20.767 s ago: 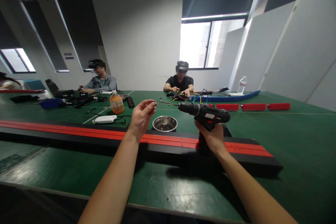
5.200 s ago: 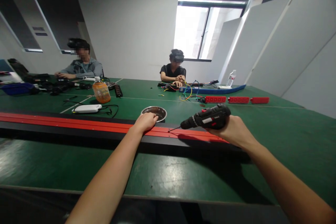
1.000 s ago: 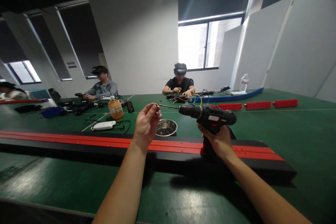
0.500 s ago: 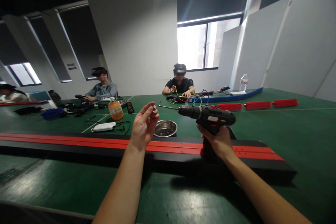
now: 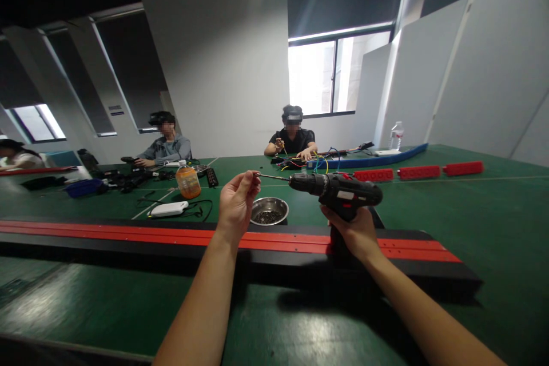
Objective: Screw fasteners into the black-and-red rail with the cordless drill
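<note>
My right hand (image 5: 354, 233) grips the handle of a black cordless drill (image 5: 343, 190), which points left. A long thin driver bit (image 5: 274, 176) sticks out of its chuck. My left hand (image 5: 238, 200) is closed in a pinch right at the bit's tip; whatever small piece lies between the fingers is too small to make out. Below the bit stands a round metal bowl (image 5: 269, 203) with many small dark metal pieces in it. A long black bar with a red top strip (image 5: 171, 233) lies across the table under both forearms.
Several red blocks (image 5: 418, 172) lie in a row at the right. Behind them are a blue strip (image 5: 386, 157) and coloured wires, where a co-worker (image 5: 292, 140) sits. An orange drink bottle (image 5: 189, 181), a white power bank (image 5: 167, 209) and a blue tray (image 5: 86, 186) are at the left.
My left fingers and the bit's tip, slightly apart before, now meet. The drill stays nearly where it was. Across the table, the co-worker's hand with a tool has shifted a little left.
</note>
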`<state>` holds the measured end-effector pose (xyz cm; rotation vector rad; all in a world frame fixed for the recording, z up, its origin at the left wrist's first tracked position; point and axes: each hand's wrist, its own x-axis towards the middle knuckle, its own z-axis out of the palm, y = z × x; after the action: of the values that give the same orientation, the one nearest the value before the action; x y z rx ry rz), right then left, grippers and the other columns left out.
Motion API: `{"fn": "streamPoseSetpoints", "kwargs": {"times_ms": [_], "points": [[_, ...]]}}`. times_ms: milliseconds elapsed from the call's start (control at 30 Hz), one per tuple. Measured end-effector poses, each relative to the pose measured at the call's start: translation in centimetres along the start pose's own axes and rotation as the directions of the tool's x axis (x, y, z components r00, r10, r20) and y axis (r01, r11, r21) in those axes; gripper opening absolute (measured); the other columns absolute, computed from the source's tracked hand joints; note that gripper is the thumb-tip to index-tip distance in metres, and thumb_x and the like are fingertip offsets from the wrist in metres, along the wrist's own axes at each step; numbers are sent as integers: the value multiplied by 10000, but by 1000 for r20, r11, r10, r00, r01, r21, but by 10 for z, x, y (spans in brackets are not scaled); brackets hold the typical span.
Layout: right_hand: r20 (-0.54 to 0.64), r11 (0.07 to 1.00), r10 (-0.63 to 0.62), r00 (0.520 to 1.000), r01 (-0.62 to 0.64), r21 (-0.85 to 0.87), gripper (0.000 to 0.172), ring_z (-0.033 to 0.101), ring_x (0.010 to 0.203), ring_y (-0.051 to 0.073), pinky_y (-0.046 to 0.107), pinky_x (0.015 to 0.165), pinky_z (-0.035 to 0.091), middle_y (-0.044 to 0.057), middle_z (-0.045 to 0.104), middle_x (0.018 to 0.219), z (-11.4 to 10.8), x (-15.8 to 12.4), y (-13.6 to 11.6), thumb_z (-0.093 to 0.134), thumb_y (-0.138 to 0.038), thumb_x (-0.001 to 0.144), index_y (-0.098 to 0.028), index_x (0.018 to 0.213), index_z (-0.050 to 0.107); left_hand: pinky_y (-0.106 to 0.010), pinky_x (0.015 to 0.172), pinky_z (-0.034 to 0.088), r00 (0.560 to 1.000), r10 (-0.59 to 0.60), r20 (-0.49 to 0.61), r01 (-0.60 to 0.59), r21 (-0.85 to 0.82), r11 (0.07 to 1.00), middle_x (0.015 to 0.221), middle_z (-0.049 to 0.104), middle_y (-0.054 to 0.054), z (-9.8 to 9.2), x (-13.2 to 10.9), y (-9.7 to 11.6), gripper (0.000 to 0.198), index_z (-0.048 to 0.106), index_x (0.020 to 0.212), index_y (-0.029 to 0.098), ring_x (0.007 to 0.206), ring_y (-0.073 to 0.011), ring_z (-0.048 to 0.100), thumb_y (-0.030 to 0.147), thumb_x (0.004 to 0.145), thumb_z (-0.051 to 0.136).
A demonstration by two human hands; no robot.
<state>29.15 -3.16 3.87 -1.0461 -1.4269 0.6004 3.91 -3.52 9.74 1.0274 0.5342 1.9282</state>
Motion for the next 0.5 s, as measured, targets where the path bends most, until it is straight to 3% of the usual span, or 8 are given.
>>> {"fn": "streamPoseSetpoints", "kwargs": {"times_ms": [200,500], "points": [[-3,1000,7,1000,-7,20,351,629,574,227,339,606,478,49,691,606,1,0,-3,799,-508,682,-165,689,724,-202,675,495,984,177,37,-181,205,962,831,741,-45,-3,1,1,243,794,861,169,705,-83,620,383,754,835],[-1,1000,9,1000,-9,-15,385,664,608,260,355,613,500,65,707,621,0,0,-1,785,-537,691,-158,749,750,-235,683,486,957,279,81,-290,345,893,791,730,-41,-5,1,5,231,802,889,184,697,-112,608,391,785,804]]}}
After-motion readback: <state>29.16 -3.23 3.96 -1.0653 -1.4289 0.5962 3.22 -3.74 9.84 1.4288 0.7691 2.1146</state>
